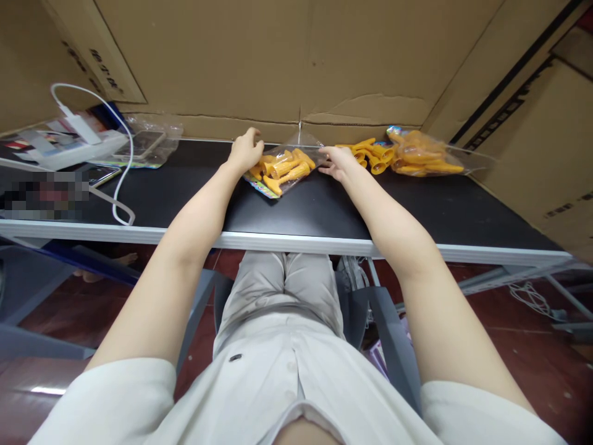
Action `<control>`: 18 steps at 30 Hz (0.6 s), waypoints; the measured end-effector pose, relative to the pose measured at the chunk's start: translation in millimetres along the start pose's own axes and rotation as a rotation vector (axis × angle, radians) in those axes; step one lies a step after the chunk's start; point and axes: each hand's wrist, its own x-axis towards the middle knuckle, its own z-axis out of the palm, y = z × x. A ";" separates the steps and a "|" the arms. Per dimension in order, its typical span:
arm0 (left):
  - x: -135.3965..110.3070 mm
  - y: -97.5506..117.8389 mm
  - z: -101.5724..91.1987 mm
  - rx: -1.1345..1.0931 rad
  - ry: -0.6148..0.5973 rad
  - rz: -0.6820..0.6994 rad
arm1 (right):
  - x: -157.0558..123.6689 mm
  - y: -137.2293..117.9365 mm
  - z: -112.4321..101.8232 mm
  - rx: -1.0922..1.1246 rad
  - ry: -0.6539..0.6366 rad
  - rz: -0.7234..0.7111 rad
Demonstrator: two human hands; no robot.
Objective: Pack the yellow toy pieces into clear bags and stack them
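Note:
A clear plastic bag (293, 175) of yellow-orange plastic pieces lies on the black table in front of me, a colourful label at its near left end. The pieces look like small horns or handles with ribbed shafts; their kind is unclear. My left hand (245, 152) is at the bag's left side, fingers bent and apart. At its right edge is my right hand (339, 163), fingers spread, the fingertips close to or touching the plastic. Just beyond my right hand lie several loose yellow pieces (377, 157). Another filled bag (424, 154) rests farther right.
Tall cardboard (259, 62) stands along the back of the black table (185, 185). At left are a white power strip (76, 148) with a charger and white cable (131, 142), a phone in plastic (143, 146) and another phone (109, 174). A metal edge (296, 243) runs along the front.

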 end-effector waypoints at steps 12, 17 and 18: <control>-4.9 6.8 9.0 -0.161 -0.113 -0.190 | -33.5 -6.2 4.2 0.031 -0.047 0.010; -4.6 5.8 19.9 -0.077 -0.058 -0.166 | -25.5 0.8 8.6 0.067 -0.087 -0.072; -5.1 5.8 20.8 -0.104 -0.066 -0.198 | -24.6 2.1 9.0 0.074 -0.108 -0.080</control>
